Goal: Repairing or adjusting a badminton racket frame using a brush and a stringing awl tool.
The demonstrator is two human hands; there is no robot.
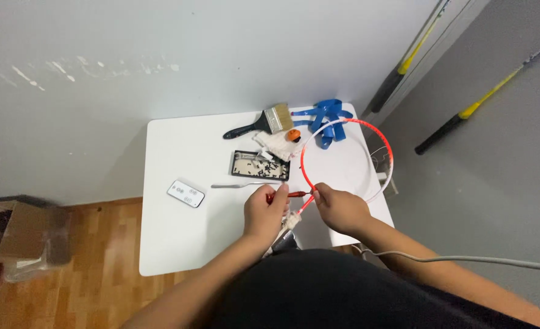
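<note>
My left hand (pixel 265 212) grips a small red-handled screwdriver (pixel 291 194) that points right. Its tip meets the near part of a glowing red and white ring-shaped light tube (pixel 304 167), which my right hand (pixel 341 208) pinches at the same spot. The ring curves away over the right side of a small white table (pixel 178 237). Its far arc (pixel 373 129) reaches past the table's right edge. A white connector (pixel 291 220) hangs below my hands.
On the table lie a black tray of small dark screws (pixel 260 165), a thin metal tool (pixel 245 185), a white remote (pixel 185 194), a paintbrush (pixel 261 123), a blue strap (pixel 326 120) and a white cloth with an orange piece (pixel 280 143). Yellow-and-black poles (pixel 465 113) lean at the right. A cardboard box (pixel 14 234) stands left.
</note>
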